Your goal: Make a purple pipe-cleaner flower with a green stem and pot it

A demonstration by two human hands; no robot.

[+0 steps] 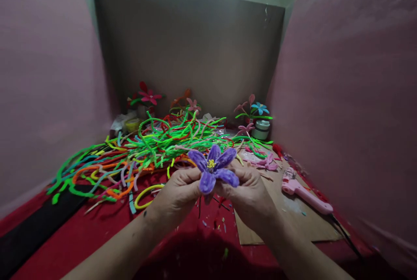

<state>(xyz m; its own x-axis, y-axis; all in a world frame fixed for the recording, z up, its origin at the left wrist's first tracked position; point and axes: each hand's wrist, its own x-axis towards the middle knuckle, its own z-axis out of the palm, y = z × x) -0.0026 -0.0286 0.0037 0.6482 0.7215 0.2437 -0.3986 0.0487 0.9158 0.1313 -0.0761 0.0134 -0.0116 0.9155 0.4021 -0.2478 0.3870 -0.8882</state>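
A purple pipe-cleaner flower (213,168) with a yellow centre is held up in front of me, petals spread toward the camera. My left hand (177,193) pinches it from the left, fingers curled under the petals. Gripping it from the right, my right hand (250,193) has its fingers closed behind the flower. Both hands hover above the red cloth (81,236).
A big tangle of green, orange and other pipe cleaners (143,149) lies behind the hands. Finished flowers (148,96) stand at the back, some in a small jar (260,129). A pink glue gun (304,191) rests on cardboard (293,223) at right. Pink walls close in both sides.
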